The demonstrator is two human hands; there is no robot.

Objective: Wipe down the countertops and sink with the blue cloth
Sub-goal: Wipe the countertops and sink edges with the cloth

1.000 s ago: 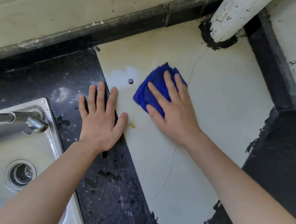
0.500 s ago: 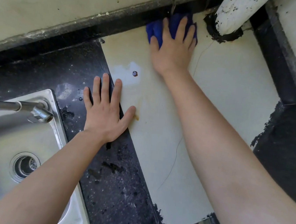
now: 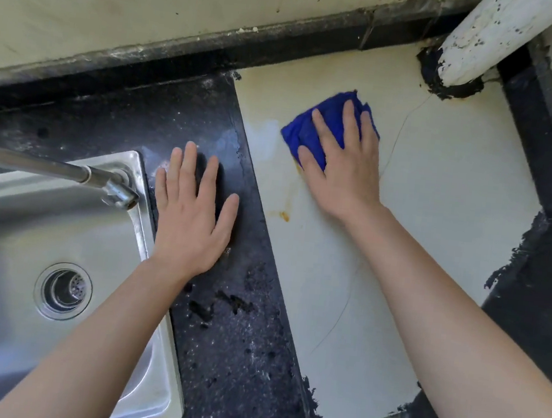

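Observation:
A bunched blue cloth point(image 3: 317, 124) lies on the cream tile part of the countertop point(image 3: 439, 198), near its back. My right hand point(image 3: 343, 168) presses flat on the cloth with straight fingers and covers its near half. My left hand point(image 3: 192, 213) rests flat, fingers spread, on the black speckled counter strip point(image 3: 238, 324) between the cream tile and the steel sink point(image 3: 1, 248). The sink lies at the left, with its round drain point(image 3: 63, 290) in view.
A metal tap spout point(image 3: 67, 171) reaches over the sink from the left. A white pipe point(image 3: 490, 40) rises from the counter's back right corner, ringed by black sealant. A dark ledge and pale wall run along the back. Rust-coloured stains point(image 3: 284, 214) mark the tile.
My right hand drew the cloth back from the rear edge by the wall toward me, to mid-tile. My left hand now lies wholly on the black strip, closer to the sink.

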